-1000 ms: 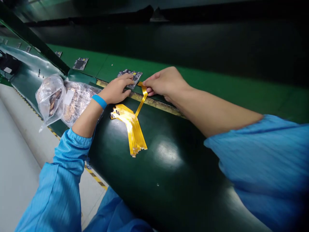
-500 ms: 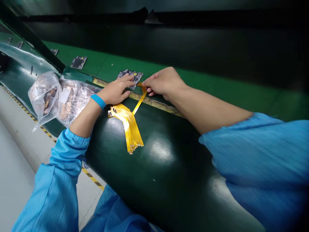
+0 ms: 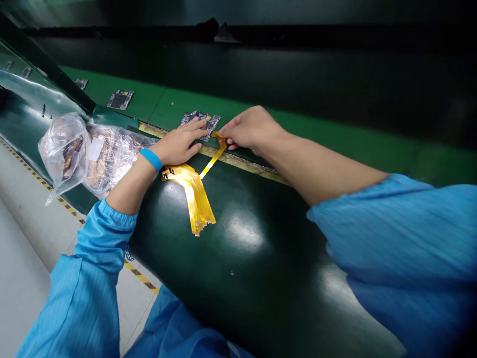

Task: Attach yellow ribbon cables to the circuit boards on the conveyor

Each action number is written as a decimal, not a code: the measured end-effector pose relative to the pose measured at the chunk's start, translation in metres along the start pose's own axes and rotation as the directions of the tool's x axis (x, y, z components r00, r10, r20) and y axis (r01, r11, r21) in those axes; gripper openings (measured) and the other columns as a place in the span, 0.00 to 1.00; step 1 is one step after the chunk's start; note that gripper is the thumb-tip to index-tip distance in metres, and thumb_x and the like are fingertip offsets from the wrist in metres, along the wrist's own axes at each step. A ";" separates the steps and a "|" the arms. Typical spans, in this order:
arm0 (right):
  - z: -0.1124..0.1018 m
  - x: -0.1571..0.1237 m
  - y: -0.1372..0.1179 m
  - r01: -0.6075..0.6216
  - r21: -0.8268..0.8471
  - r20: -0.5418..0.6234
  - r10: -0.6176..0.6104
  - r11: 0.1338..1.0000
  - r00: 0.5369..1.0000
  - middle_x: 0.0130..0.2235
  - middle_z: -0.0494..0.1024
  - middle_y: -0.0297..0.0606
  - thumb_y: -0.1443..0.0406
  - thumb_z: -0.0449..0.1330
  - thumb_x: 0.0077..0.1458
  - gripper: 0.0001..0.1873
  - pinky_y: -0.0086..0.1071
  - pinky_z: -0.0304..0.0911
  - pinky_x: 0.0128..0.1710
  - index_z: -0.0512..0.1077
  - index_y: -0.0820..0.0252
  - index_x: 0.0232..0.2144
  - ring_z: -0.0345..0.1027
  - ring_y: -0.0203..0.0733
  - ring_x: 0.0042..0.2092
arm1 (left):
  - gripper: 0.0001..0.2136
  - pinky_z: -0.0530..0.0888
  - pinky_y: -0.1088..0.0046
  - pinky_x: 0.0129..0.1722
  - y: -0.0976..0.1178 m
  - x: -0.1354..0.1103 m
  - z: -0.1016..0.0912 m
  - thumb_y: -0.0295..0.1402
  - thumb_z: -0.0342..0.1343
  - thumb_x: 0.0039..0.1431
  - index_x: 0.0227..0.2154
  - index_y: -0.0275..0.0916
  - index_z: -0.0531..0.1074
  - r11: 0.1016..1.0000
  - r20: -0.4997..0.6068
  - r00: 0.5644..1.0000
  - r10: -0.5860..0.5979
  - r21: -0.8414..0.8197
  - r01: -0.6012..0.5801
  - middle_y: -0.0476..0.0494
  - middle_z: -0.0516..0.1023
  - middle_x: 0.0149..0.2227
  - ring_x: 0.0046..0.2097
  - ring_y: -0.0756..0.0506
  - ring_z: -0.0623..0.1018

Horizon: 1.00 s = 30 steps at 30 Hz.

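The right grip (image 3: 251,128) pinches a yellow ribbon cable (image 3: 211,162) near its end, at the right edge of a circuit board (image 3: 213,122). The left grip (image 3: 179,144), unclenched, lays its fingers across that board. Nearer, a fanned cable stack (image 3: 198,196) lies on the dark green counter (image 3: 268,283); left, a clear plastic bag (image 3: 63,151); beyond, another board (image 3: 120,100).

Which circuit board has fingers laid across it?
The rightmost circuit board: the left hand has its fingers across it; the other circuit boards, farther left, lie untouched.
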State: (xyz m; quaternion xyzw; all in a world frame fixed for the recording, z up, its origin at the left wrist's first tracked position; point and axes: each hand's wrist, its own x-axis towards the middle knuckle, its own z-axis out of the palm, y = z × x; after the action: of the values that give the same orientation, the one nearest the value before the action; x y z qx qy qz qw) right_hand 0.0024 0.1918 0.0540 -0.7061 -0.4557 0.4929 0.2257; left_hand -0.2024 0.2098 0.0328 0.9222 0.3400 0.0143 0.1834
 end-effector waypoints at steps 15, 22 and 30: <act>-0.003 -0.004 -0.006 -0.026 0.005 -0.008 0.026 1.000 1.000 0.19 0.69 0.34 0.78 0.65 0.59 0.17 0.32 0.67 0.28 0.70 0.64 0.20 0.62 0.33 0.22 | 0.28 0.53 0.43 0.73 -0.004 0.002 0.014 0.49 0.40 0.77 0.71 0.40 0.61 0.995 0.006 0.999 0.053 0.079 -0.053 0.32 0.53 0.75 0.76 0.31 0.51; -0.002 0.002 -0.001 -0.022 -0.013 -0.020 0.021 1.000 1.000 0.20 0.69 0.35 0.76 0.66 0.58 0.20 0.34 0.70 0.29 0.69 0.60 0.17 0.63 0.35 0.22 | 0.28 0.55 0.41 0.72 0.005 0.002 0.012 0.46 0.39 0.77 0.71 0.35 0.60 0.986 0.030 0.998 0.056 0.159 -0.060 0.26 0.52 0.75 0.76 0.28 0.51; -0.008 0.005 0.006 -0.001 -0.053 -0.029 -0.001 0.999 1.000 0.19 0.71 0.34 0.76 0.66 0.57 0.17 0.32 0.70 0.26 0.72 0.61 0.18 0.66 0.36 0.21 | 0.25 0.60 0.42 0.70 0.027 0.008 0.007 0.36 0.40 0.75 0.68 0.29 0.62 0.956 0.060 0.998 0.029 0.289 -0.045 0.22 0.58 0.71 0.73 0.26 0.57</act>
State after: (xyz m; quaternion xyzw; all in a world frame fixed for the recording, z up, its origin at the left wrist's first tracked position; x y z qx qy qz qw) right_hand 0.0122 0.1942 0.0504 -0.7189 -0.4652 0.4703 0.2134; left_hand -0.1784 0.1938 0.0348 0.9453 0.3162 -0.0576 0.0550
